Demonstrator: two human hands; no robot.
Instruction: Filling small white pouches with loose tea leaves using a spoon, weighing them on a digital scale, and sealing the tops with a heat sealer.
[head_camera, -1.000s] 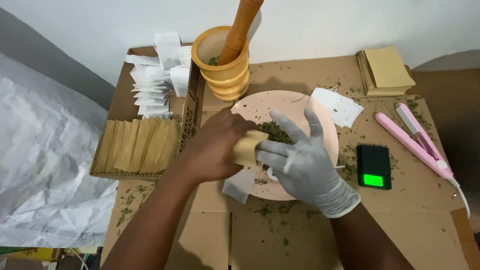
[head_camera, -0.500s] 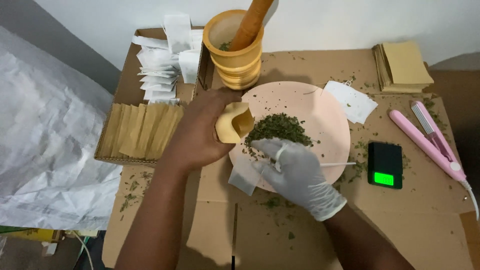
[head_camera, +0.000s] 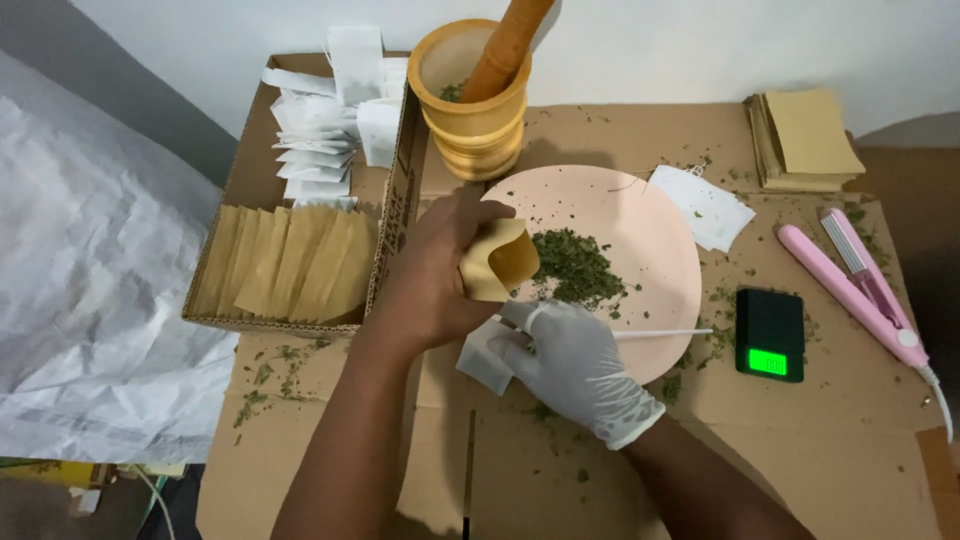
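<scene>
My bare left hand (head_camera: 430, 275) holds a small tan paper pouch (head_camera: 500, 258) with its mouth open, at the left rim of a pink plate (head_camera: 655, 240). A heap of dried green herb (head_camera: 575, 265) lies on the plate beside the pouch. My right hand (head_camera: 570, 355), in a white glove, is closed on a small white sachet (head_camera: 487, 360) at the plate's near edge. A thin white stick (head_camera: 665, 333) lies across the plate by that hand.
A wooden mortar (head_camera: 475, 105) with pestle (head_camera: 505, 50) stands behind the plate. A cardboard tray (head_camera: 300, 230) at left holds tan pouches and white sachets. At right are a black pocket scale (head_camera: 769, 335), a pink heat sealer (head_camera: 855, 280), a pouch stack (head_camera: 805, 140) and a white sachet (head_camera: 705, 207).
My right hand has drawn back from the herb pile to the plate's near edge and taken the white sachet. My left hand has kept the pouch at the plate's left rim.
</scene>
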